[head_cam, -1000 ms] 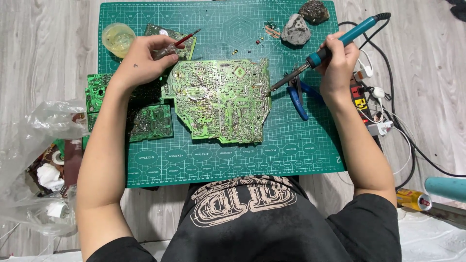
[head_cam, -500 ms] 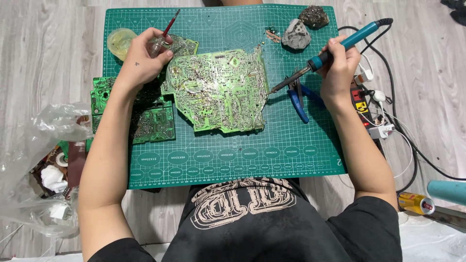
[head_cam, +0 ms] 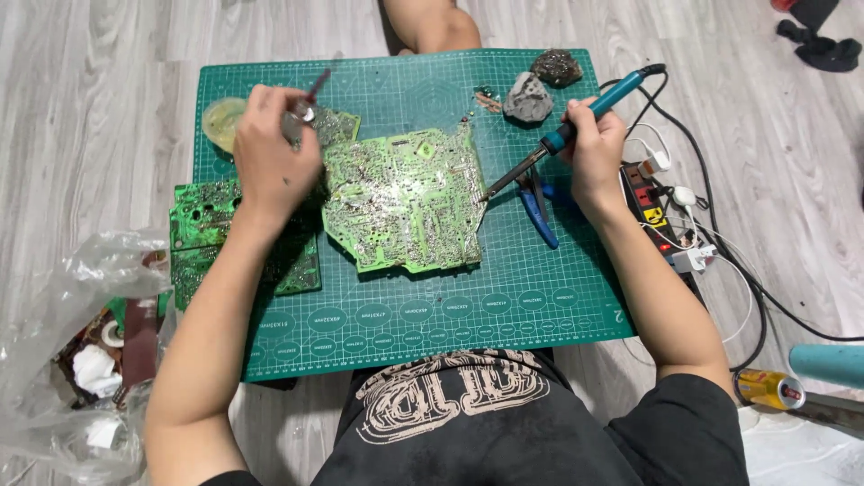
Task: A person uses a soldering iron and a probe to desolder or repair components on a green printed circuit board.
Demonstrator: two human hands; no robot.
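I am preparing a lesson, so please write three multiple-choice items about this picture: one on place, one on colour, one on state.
1. Where does the large green circuit board lie?
A on the green cutting mat
B on the bare floor
C in the plastic bag

2. What colour is the handle of the soldering iron?
A red
B blue
C yellow

3. How is the right hand?
A open and flat
B resting on a knee
C closed around the iron

Answers: A, the mat shows all around the board; B, the handle is blue; C, the fingers wrap the handle.
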